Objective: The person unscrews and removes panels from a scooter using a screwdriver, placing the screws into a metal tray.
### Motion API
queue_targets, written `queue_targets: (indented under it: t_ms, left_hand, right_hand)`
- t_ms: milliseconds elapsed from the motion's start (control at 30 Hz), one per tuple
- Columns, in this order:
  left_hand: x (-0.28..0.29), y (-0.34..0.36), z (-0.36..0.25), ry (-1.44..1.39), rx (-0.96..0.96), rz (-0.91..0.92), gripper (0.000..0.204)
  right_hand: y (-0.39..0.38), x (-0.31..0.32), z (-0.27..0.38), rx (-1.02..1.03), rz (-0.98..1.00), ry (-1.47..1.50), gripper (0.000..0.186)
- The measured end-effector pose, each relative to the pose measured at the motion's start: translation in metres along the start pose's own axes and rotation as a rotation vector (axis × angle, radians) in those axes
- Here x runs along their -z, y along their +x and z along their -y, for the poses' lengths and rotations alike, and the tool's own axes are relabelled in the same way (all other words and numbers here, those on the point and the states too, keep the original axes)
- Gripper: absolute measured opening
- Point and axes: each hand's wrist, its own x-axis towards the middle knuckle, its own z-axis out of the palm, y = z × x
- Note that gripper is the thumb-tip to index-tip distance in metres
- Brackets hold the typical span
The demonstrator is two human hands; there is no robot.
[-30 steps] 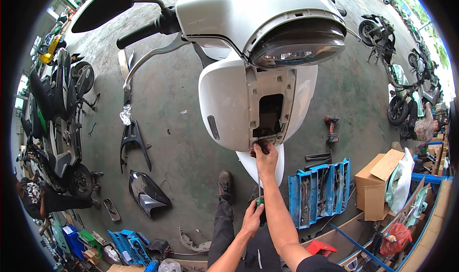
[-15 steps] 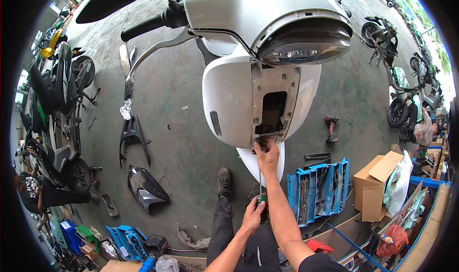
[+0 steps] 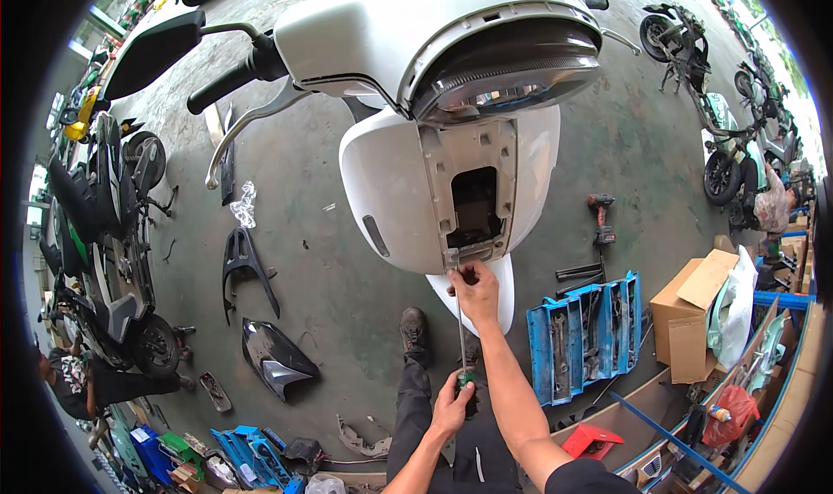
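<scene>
View has dipped closer to scooter front panel (image 3: 408,190) since earlier; hands barely shifted. My left hand (image 3: 451,405) wraps green screwdriver handle (image 3: 466,383), grip closed. Right hand (image 3: 475,287) pinches thin shaft (image 3: 460,320) under panel opening (image 3: 475,206), steadying tip. Tool light, stiff; handle best hold. Concrete floor (image 3: 338,268) cluttered, blue toolbox (image 3: 586,333) near.

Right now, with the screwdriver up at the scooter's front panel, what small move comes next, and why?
Probably turn the green handle with the left hand while the right hand steadies the shaft. The screwdriver points up to the lower edge of the open front panel, its tip hidden behind the right hand.
</scene>
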Motion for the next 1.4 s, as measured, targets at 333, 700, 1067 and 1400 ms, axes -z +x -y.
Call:
queue_targets:
  t_ms: [333, 700, 1067, 1400]
  left_hand:
    - [0.125, -0.07, 0.001, 0.882, 0.144, 0.05, 0.043]
    - [0.155, -0.054, -0.011, 1.021, 0.355, 0.048, 0.042]
    - [0.013, -0.005, -0.003, 1.037, 0.391, 0.037, 0.031]
    - [-0.084, 0.017, -0.064, 1.141, 0.552, 0.027, 0.035]
  right_hand:
    - [-0.14, 0.115, -0.094, -0.728, -0.095, 0.305, 0.016]
    - [-0.076, 0.244, -0.123, -0.68, -0.494, 0.212, 0.013]
    - [0.302, 0.192, -0.165, -0.544, -0.305, 0.318, 0.014]
    - [0.467, 0.191, -0.082, -0.506, -0.367, 0.524, 0.043]
